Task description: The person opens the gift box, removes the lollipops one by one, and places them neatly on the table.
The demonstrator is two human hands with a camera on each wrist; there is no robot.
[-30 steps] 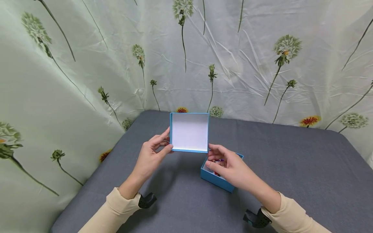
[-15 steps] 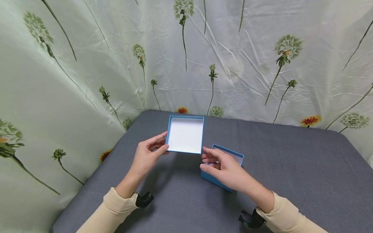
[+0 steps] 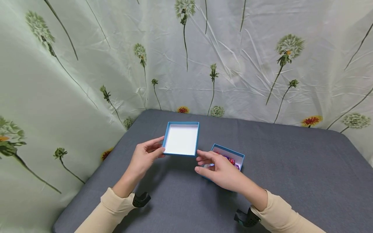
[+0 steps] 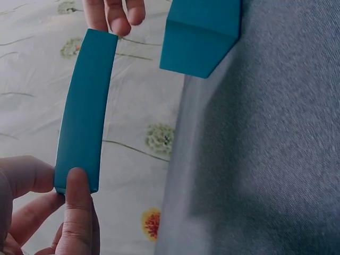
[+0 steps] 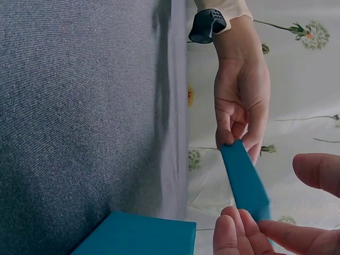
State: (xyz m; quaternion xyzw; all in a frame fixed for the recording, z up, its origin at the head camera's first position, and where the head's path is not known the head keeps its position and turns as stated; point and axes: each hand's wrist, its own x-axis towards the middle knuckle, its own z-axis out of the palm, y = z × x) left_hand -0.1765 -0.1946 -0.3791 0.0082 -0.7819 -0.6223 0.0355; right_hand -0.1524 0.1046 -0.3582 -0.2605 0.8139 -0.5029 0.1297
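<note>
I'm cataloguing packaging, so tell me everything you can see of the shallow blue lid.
The blue lid is square-looking and shallow, with low walls, blue outside and plain white inside; it looks like stiff cardboard. It is raised off the grey table, tilted with its inside facing the head camera, apart from the open blue box. The left hand pinches it at one side. The right hand's fingertips are at the opposite side; whether they touch is unclear.

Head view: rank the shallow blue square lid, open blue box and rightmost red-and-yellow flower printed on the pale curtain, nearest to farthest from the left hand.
1. Blue lid: pinched by the left hand.
2. Blue box: right of the lid, partly hidden by the right hand.
3. Printed flower: back right.
</note>
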